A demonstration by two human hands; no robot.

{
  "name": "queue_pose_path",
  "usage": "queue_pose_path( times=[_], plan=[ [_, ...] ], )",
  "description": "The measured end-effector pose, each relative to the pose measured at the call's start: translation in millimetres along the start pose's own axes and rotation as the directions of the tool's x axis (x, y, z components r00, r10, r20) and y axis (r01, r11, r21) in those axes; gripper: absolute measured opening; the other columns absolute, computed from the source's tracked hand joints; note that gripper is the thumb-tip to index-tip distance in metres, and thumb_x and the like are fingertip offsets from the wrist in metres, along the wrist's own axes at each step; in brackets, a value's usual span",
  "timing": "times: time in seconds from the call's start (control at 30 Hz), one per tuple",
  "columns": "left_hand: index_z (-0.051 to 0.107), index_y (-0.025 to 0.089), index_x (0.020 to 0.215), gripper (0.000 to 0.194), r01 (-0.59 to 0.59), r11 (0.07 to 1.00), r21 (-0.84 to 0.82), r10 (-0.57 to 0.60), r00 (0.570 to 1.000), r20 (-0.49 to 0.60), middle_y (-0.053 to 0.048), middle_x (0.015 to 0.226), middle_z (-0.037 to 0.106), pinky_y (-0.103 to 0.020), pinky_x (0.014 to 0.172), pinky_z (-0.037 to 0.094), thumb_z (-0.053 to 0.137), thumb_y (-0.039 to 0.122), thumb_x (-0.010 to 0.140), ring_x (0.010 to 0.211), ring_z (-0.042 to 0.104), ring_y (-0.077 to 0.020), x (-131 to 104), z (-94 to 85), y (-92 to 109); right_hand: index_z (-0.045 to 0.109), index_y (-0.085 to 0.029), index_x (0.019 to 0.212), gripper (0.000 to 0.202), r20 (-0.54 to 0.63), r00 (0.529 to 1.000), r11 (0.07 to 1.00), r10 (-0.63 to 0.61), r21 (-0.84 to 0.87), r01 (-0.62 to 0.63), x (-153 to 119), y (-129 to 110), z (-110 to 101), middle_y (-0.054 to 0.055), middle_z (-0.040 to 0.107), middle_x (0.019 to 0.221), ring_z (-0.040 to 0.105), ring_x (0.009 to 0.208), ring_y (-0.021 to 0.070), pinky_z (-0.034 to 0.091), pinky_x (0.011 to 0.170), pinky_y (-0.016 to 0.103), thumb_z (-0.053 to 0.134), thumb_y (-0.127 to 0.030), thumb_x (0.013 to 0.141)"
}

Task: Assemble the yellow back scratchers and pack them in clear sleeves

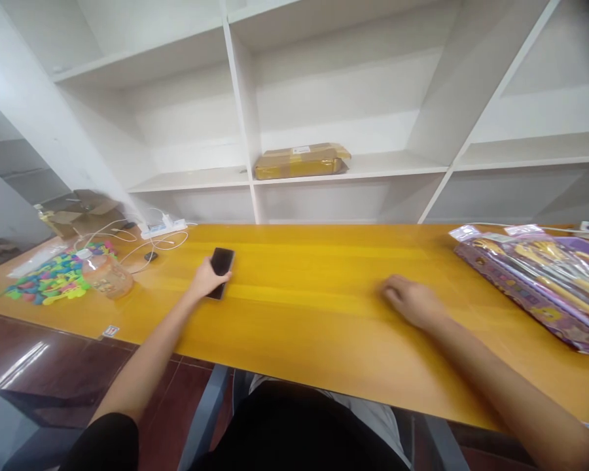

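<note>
A dark phone (pixel 222 263) lies at the left of the middle of the yellow-orange table (pixel 294 327). My left hand (pixel 207 280) grips its near left side, fingers and thumb around its edges. Right of the middle, my right hand (pixel 412 301) is over the table with its fingers curled in, slightly blurred. Nothing shows in it. Farther right, a purple patterned package (pixel 535 288) with clear wrapping holds several long pens or sticks.
At the left are a pile of colourful small pieces (pixel 53 278), a bottle with orange contents (pixel 108 275), a white power strip (pixel 164 227) with cables, and an open cardboard box (pixel 91 212). White shelves behind hold a taped parcel (pixel 299 161).
</note>
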State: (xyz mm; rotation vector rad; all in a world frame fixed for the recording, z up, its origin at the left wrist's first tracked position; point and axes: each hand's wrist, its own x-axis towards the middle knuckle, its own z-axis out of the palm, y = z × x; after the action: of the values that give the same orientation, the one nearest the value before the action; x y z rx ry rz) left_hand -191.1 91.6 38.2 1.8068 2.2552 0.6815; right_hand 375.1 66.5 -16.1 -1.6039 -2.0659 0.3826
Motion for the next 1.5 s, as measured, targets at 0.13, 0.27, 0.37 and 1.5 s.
queue_pose_path(
  times=[0.13, 0.27, 0.37, 1.5],
  plan=[
    [0.05, 0.017, 0.128, 0.08, -0.052, 0.897, -0.439, 0.061, 0.998, 0.006, -0.022, 0.13, 0.069, -0.045, 0.104, 0.053, 0.094, 0.05, 0.069, 0.12, 0.069, -0.0342, -38, 59.5, 90, 0.054, -0.025, 0.141, 0.046, 0.207, 0.952, 0.953, -0.226, 0.248, 0.172, 26, -109, 75, 0.01, 0.073, 0.122, 0.071, 0.103, 0.0243, 0.057, 0.098, 0.041, 0.051, -0.051, 0.104],
    [0.045, 0.021, 0.124, 0.08, -0.076, 0.772, -0.632, 0.118, 0.993, 0.025, -0.016, 0.124, 0.066, -0.045, 0.104, 0.05, 0.094, 0.05, 0.068, 0.117, 0.066, -0.0318, -75, 99.5, 145, 0.029, -0.022, 0.156, 0.077, 0.182, 0.936, 0.66, -0.3, 0.748, 0.067, 26, -174, 123, 0.017, 0.055, 0.149, 0.056, 0.137, 0.0289, 0.049, 0.117, 0.051, 0.064, -0.06, 0.099],
    [0.044, 0.021, 0.126, 0.058, -0.141, 0.533, -0.835, 0.237, 0.971, -0.012, -0.014, 0.126, 0.062, -0.044, 0.105, 0.049, 0.072, 0.056, 0.089, 0.117, 0.064, -0.0275, -88, 114.3, 148, 0.015, -0.028, 0.159, 0.097, 0.18, 0.952, 0.534, -0.247, 0.845, -0.021, 17, -180, 128, 0.019, 0.044, 0.156, 0.056, 0.137, 0.0317, 0.058, 0.108, 0.054, 0.075, -0.06, 0.091],
    [0.048, 0.022, 0.131, 0.05, -0.082, 0.314, -0.946, 0.541, 0.834, 0.107, -0.008, 0.115, 0.06, -0.042, 0.091, 0.057, 0.061, 0.033, 0.083, 0.105, 0.062, -0.0266, -84, 101.1, 126, 0.002, -0.041, 0.167, 0.084, 0.314, 0.908, 0.363, -0.277, 0.909, -0.203, 4, -162, 114, 0.014, 0.05, 0.152, 0.07, 0.104, 0.0236, 0.07, 0.067, 0.039, 0.055, -0.033, 0.103]
  ],
)
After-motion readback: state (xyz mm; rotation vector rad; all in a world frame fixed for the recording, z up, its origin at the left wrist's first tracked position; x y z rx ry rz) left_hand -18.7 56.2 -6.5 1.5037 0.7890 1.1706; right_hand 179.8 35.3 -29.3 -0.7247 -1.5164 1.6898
